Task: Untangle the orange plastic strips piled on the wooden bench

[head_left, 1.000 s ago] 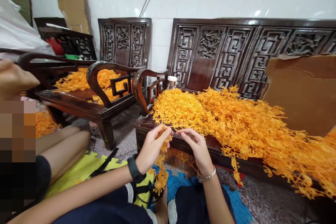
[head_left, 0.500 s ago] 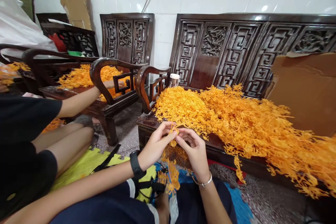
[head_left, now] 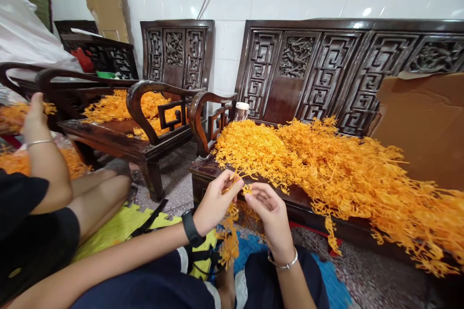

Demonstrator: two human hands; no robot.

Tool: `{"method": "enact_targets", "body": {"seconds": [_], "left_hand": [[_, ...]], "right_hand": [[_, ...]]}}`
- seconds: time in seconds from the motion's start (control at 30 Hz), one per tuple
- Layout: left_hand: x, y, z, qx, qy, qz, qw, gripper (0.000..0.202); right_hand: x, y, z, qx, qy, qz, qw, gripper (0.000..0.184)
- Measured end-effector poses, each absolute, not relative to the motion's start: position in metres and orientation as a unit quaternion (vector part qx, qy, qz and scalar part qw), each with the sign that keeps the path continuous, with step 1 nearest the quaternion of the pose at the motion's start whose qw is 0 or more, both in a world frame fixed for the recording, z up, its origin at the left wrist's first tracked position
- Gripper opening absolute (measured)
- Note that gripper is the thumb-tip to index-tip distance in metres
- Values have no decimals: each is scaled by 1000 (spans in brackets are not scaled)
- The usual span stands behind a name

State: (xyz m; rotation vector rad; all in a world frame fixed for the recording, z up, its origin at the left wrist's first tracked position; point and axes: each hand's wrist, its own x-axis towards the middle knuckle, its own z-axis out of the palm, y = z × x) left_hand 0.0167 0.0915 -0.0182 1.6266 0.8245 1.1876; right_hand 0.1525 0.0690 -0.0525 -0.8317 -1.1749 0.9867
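Observation:
My left hand [head_left: 216,205], with a dark band on its wrist, is closed in a pinch on a strand of orange plastic flowers [head_left: 228,244]. Thin stems poke up above its fingers, and the rest of the strand dangles below the palm. Close beside it, my right hand [head_left: 271,217], wearing a silver bangle, has thumb and forefinger closed at a small orange flower piece [head_left: 247,189]. Both hands are in front of the dark wooden bench [head_left: 203,171]. A large heap of the same orange plastic flowers [head_left: 348,169] covers much of its seat.
A co-worker's arm [head_left: 47,154] is at the left, by more orange pieces. A wooden armchair [head_left: 105,137] holds another orange heap. Behind the bench heap are a white-lidded container [head_left: 241,111] and a cardboard sheet [head_left: 424,125]. Yellow foam mat [head_left: 105,231] lies on the floor.
My hands have moved slightly apart, with the small flower piece now between them at the right fingertips. The hanging strand has swung left. The co-worker's arm has left the armchair heap and moved left.

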Motion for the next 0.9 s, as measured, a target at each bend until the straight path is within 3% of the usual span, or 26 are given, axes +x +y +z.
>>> {"method": "enact_targets", "body": {"seconds": [0.17, 0.3, 0.57, 0.7, 0.77, 0.9], "left_hand": [[19, 90, -18, 633, 349, 512, 464, 24], [20, 89, -14, 605, 353, 534, 473, 24], [25, 82, -16, 587, 328, 535, 511, 22], [13, 88, -5, 527, 299, 647, 463, 19], [4, 90, 1, 512, 286, 690, 423, 16], [-3, 88, 4, 554, 301, 649, 425, 16]], "right_hand": [[153, 70, -43, -349, -551, 486, 582, 17], [145, 65, -38, -345, -601, 444, 568, 20], [116, 41, -67, -433, -535, 288, 666, 29], [97, 16, -111, -464, -489, 279, 684, 29], [94, 5, -133, -463, -490, 278, 684, 25], [115, 0, -138, -439, -515, 173, 715, 2]]}}
